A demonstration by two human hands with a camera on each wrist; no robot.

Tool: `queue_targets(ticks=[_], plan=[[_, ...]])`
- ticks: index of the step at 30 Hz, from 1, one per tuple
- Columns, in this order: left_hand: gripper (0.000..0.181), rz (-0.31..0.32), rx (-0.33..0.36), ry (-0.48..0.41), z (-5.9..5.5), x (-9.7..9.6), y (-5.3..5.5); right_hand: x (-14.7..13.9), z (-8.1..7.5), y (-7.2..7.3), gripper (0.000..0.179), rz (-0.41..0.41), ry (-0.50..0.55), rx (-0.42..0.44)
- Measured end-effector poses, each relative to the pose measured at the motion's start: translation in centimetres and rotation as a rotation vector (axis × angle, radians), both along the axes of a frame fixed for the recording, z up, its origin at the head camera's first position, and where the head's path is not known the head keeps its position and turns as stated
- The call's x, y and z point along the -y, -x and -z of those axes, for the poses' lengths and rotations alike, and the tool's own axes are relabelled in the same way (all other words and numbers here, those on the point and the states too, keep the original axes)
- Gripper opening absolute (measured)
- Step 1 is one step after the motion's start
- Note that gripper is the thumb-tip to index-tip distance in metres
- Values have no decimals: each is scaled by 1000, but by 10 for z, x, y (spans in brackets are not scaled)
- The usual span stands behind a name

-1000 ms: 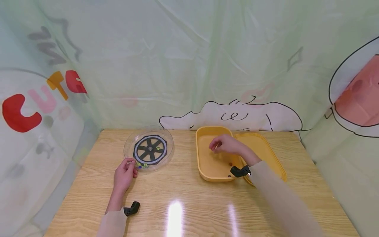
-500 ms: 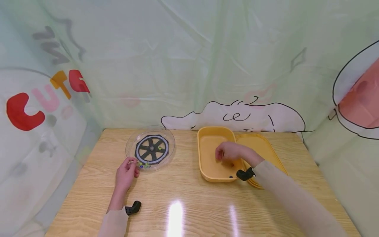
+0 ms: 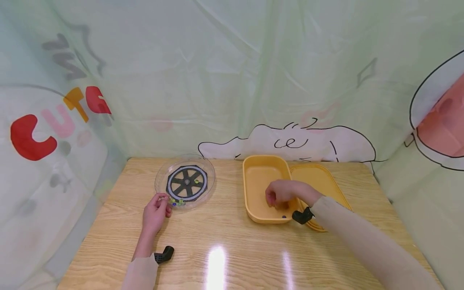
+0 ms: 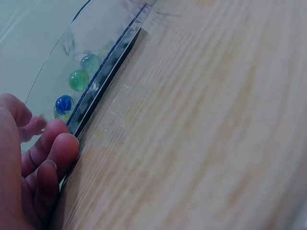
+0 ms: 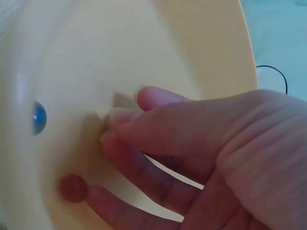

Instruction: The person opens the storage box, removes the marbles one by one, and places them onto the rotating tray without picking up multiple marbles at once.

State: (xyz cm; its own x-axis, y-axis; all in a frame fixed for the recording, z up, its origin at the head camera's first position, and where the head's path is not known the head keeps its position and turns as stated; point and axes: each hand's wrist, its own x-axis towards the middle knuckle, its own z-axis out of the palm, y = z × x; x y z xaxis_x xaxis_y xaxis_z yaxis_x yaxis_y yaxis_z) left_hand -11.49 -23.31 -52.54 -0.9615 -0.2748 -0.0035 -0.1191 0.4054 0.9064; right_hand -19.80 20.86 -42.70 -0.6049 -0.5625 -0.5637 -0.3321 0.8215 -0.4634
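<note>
A clear round dish (image 3: pixel 210 183) with a black spoked pattern stands at the table's left. My left hand (image 3: pixel 154 213) pinches its near-left rim between thumb and fingers. Beside those fingers, inside the dish, lie a blue marble (image 4: pixel 64 104), a green marble (image 4: pixel 78 80) and other glass marbles. Another green marble (image 3: pixel 197 181) sits on the spokes. My right hand (image 3: pixel 280 192) is low inside a yellow plastic box (image 3: pixel 255 173), fingers loosely bent. One fingertip touches a red-brown marble (image 5: pixel 73 188); between thumb and forefinger I see nothing held. A dark blue marble (image 5: pixel 40 118) lies near the box wall.
A yellow lid (image 3: pixel 319 181) lies right of the box, partly beneath my right forearm. The wooden table (image 3: pixel 224 241) extends in front of the dish and box. A printed curtain (image 3: pixel 217 80) hangs behind and at both sides.
My right hand has moved right and nearer to me within the box, lowering toward the red-brown marble. The left hand stays on the dish rim.
</note>
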Motion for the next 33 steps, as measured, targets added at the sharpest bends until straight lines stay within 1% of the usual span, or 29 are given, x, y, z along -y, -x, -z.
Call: queue_targets(ticks=[5, 8, 13, 15, 19, 21, 29, 33], plan=[[17, -1, -3, -9, 0, 0, 0, 1, 3, -1, 20, -8, 49, 58], [16, -1, -4, -21, 0, 0, 0, 0, 5, -2, 23, -18, 77, 96], [17, 0, -7, -27, 0, 0, 0, -1, 6, -2, 30, -46, 103, 123], [18, -1, -6, -25, 1, 0, 0, -1, 5, -2, 30, -40, 107, 142], [18, -5, -5, -21, 1, 1, 0, 0, 6, -5, 31, -11, 96, 185], [18, -4, -3, -24, 1, 0, 0, 0, 5, -7, 33, -3, 84, 193], [18, -1, 6, -25, 0, 0, 0, -1, 4, -11, 30, -40, 10, 155], [18, 3, 3, -17, -1, 0, 0, -2, 6, -12, 28, -44, -3, 171]])
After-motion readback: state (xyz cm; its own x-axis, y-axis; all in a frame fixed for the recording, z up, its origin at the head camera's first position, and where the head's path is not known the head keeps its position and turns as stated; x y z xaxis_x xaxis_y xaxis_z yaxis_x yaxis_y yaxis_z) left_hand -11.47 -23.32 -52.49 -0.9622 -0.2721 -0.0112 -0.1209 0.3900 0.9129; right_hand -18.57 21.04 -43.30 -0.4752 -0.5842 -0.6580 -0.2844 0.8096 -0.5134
